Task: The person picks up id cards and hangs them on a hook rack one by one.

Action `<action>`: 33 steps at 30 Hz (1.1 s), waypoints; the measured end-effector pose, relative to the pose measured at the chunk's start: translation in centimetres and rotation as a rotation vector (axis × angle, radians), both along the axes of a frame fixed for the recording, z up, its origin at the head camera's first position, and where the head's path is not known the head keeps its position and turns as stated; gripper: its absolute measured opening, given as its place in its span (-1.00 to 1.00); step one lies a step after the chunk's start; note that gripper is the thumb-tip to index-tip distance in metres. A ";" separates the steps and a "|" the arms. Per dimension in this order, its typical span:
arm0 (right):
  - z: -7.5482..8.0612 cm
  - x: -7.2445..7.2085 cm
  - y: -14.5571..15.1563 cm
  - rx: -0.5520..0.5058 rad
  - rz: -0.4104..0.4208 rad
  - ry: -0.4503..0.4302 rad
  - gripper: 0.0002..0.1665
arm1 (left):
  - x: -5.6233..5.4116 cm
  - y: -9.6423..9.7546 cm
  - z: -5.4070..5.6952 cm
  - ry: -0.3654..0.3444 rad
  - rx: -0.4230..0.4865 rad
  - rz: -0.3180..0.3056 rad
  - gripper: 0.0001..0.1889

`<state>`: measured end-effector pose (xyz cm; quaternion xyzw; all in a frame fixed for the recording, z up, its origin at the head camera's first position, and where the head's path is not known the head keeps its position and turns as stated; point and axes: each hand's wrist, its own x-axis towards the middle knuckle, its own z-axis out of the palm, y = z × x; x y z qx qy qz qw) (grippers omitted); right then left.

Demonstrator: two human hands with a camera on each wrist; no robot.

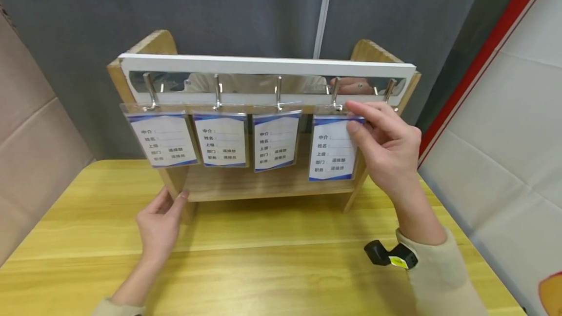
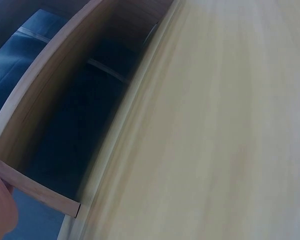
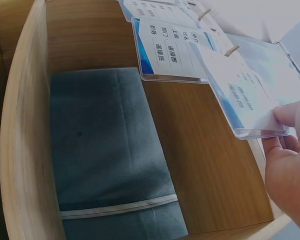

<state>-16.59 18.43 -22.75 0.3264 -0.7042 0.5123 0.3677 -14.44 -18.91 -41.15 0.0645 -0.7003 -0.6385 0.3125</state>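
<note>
My right hand (image 1: 388,145) pinches the upper right edge of a clear badge holder (image 1: 332,152) with a white and blue card, thumb in front. That badge holder hangs at the fourth hook (image 1: 336,92) from the left; in the right wrist view the same badge holder (image 3: 240,95) tilts outward in my fingers. Low on the left, my left hand (image 1: 160,223) grips the side panel of a wooden rack (image 1: 263,182), thumb on its front edge. Three similar badge holders (image 1: 220,140) hang on the hooks to the left. The rightmost hook (image 1: 390,90) carries no badge.
The rack stands on a yellow wood-grain table (image 1: 263,267). Across its top runs a white rail (image 1: 272,65) with a mirrored strip bearing the hooks. A grey curtain (image 1: 241,9) is behind; a pale wall panel (image 1: 505,150) flanks the table on the right.
</note>
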 end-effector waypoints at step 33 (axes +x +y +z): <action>-1.1 -1.1 -0.8 -0.012 -0.055 0.006 -0.60 | -0.1 0.0 0.0 0.025 -0.042 0.017 -0.60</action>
